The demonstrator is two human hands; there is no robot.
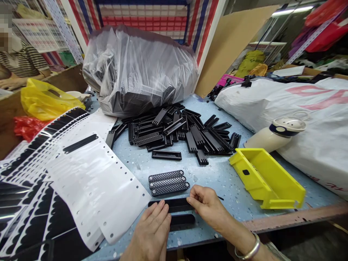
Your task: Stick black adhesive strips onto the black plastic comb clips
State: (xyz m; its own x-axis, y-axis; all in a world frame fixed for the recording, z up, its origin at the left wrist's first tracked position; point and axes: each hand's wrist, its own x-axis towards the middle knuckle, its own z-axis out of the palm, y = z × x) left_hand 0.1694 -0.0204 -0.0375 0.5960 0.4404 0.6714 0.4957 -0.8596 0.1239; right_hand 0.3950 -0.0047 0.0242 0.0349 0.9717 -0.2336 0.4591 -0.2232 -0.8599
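My left hand (153, 228) lies flat, fingers stretched out, over the left ends of two dark strips near the table's front edge. My right hand (208, 204) pinches the right end of the upper black strip (178, 205). Below it lies the lower black strip (183, 219), its left end under my left hand. Just beyond are three black textured pieces (168, 183) side by side. A single black piece (166, 155) lies farther back, before a heap of black pieces (195, 134). To the left, white sheets (100, 177) carry one black strip (81, 143).
A yellow bin (268, 177) sits at the right, with a cream bottle (274, 134) and a large white sack (320, 108) behind it. A plastic-wrapped bundle (141, 69) stands at the back. A yellow bag (49, 99) is at left; a person in stripes is beyond.
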